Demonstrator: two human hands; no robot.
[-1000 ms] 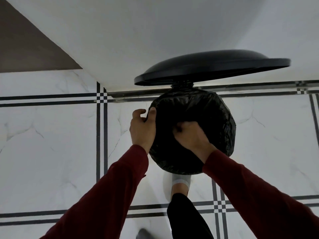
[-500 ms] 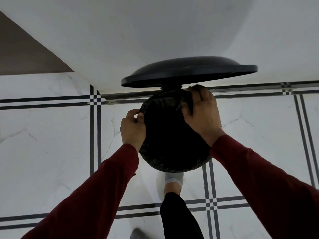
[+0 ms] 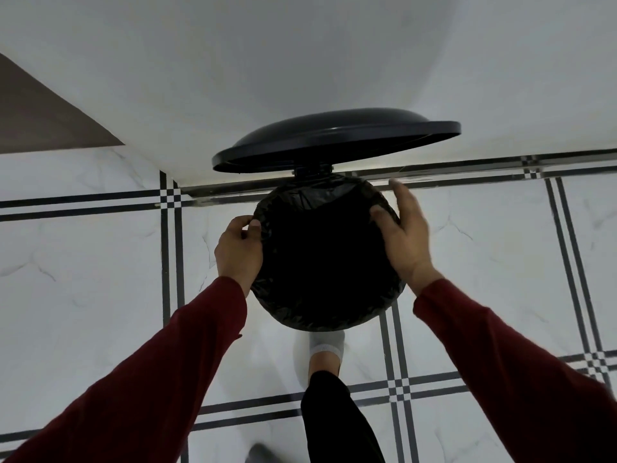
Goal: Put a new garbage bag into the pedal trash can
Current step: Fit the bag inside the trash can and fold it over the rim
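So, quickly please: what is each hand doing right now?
Left hand: pinches the garbage bag at the can's left rim.
Right hand: open, fingers fairly straight, thumb touching the bag at the right rim.

Garbage bag (image 3: pixel 325 255) in trash can, lid (image 3: pixel 334 140) raised behind, hands at either side

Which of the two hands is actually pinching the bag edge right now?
The left hand, pinching the garbage bag at the can's left rim. The right hand only lies with straight fingers against the right rim.
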